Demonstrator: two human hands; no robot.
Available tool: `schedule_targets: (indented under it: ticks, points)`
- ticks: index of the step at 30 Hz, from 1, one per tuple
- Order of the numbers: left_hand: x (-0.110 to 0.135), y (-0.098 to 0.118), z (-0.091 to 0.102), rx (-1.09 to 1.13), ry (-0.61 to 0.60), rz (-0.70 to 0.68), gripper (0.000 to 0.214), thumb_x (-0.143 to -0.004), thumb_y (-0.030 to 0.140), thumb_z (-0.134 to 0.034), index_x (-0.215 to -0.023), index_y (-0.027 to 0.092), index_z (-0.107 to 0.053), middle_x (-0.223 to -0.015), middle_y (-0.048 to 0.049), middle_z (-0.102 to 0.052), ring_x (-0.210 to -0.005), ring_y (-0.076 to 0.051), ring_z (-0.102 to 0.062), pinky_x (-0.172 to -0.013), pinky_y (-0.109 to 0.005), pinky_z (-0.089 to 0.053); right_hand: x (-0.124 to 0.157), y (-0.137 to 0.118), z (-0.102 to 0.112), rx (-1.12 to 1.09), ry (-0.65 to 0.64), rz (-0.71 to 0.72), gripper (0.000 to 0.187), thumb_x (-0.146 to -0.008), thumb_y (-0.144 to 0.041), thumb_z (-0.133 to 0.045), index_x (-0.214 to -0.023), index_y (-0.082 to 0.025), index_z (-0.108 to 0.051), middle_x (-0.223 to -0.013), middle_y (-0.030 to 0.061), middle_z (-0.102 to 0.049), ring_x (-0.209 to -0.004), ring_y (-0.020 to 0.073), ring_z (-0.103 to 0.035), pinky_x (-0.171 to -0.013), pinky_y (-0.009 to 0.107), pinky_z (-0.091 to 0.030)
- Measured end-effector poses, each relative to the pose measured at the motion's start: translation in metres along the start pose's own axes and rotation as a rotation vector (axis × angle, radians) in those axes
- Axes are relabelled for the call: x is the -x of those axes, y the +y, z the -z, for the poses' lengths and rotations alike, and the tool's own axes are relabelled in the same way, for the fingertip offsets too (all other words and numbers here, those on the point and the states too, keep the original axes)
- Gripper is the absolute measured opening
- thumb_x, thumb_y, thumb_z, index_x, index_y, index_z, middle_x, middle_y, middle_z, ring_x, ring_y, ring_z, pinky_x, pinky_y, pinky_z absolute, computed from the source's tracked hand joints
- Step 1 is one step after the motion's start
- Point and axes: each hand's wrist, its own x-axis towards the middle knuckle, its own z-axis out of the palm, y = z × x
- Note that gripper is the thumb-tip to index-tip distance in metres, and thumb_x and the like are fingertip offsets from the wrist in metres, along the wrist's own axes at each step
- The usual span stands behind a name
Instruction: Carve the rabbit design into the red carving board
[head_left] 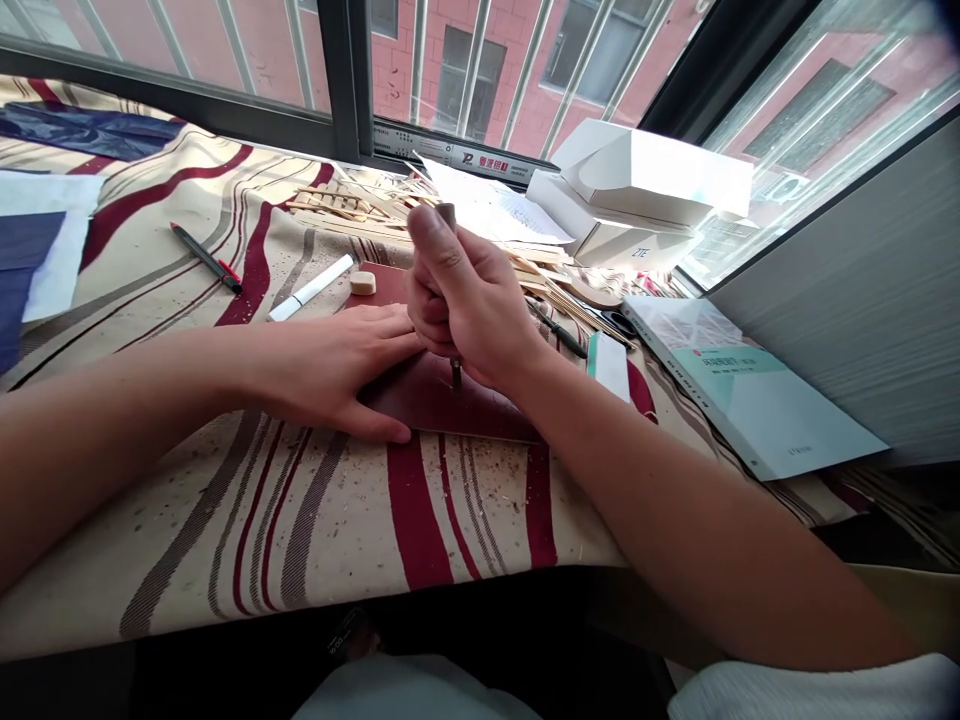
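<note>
a dark red leather piece (442, 400) is being pressed flat on a striped cloth (315, 540) by the open left hand (330, 365), while a metal punch (455, 375) is being gripped upright in the closed right hand (469, 305); the light, pliable piece is being judged best held flat.

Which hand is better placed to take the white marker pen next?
Probably the left hand: it lies open and flat on the dark red leather sheet, nearest the white marker pen, while the right hand grips an upright metal punch.
</note>
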Motion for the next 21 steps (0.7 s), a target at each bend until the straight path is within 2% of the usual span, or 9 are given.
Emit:
schedule_targets:
  ticks: [3,8,13,16,19,21]
  points:
    - [0.000,0.003,0.001,-0.002,-0.040,-0.005,0.080,-0.091,0.067,-0.070,-0.151,0.014,-0.064,-0.150,-0.0208,-0.067,-0.140,-0.042,-0.060,-0.129,-0.054,-0.042,0.000,0.001,-0.006,0.050,0.010,-0.004,0.070,-0.094,-0.073,-0.073,-0.064,-0.024,-0.034,-0.056,-0.0090,-0.028,-0.049,0.0047,-0.033,-0.043,0.017,-0.029]
    - [0.000,0.014,0.007,0.015,-0.043,0.005,0.062,-0.097,0.046,-0.068,-0.142,0.003,-0.067,-0.143,-0.0258,-0.067,-0.144,-0.042,-0.055,-0.129,-0.061,-0.038,0.000,-0.001,-0.012,0.109,-0.003,0.006,0.068,-0.098,-0.067,-0.073,-0.062,-0.023,-0.036,-0.056,-0.0088,-0.030,-0.051,0.0039,-0.035,-0.046,0.016,-0.032]
    - [0.002,0.014,0.006,0.043,-0.041,0.004,0.061,-0.096,0.048,-0.067,-0.143,0.009,-0.070,-0.148,-0.0218,-0.069,-0.137,-0.042,-0.061,-0.124,-0.061,-0.044,0.001,-0.001,-0.010,0.190,-0.213,0.030,0.066,-0.101,-0.070,-0.065,-0.063,-0.021,-0.041,-0.060,-0.0076,-0.035,-0.053,0.0028,-0.038,-0.047,0.015,-0.031]
    - [0.002,0.011,0.004,0.042,-0.040,0.015,0.061,-0.095,0.049,-0.067,-0.141,0.009,-0.072,-0.144,-0.0219,-0.072,-0.133,-0.042,-0.063,-0.120,-0.059,-0.048,0.001,0.000,-0.009,0.211,-0.302,0.030,0.065,-0.103,-0.071,-0.059,-0.066,-0.020,-0.043,-0.062,-0.0077,-0.034,-0.054,0.0025,-0.038,-0.050,0.015,-0.030]
    - [0.002,0.011,0.003,0.059,-0.047,0.016,0.064,-0.096,0.049,-0.068,-0.144,0.007,-0.069,-0.146,-0.0231,-0.071,-0.133,-0.041,-0.065,-0.119,-0.056,-0.050,-0.001,0.003,-0.010,0.242,-0.288,0.036,0.063,-0.108,-0.065,-0.055,-0.066,-0.021,-0.042,-0.061,-0.0078,-0.032,-0.056,0.0040,-0.038,-0.054,0.017,-0.032]
    - [0.002,0.011,0.003,0.079,-0.058,0.015,0.065,-0.098,0.050,-0.067,-0.144,0.004,-0.067,-0.149,-0.0247,-0.068,-0.138,-0.041,-0.063,-0.123,-0.055,-0.047,-0.004,0.008,-0.012,0.285,-0.219,0.065,0.061,-0.109,-0.058,-0.061,-0.065,-0.021,-0.041,-0.062,-0.0073,-0.035,-0.060,0.0052,-0.039,-0.056,0.020,-0.033]
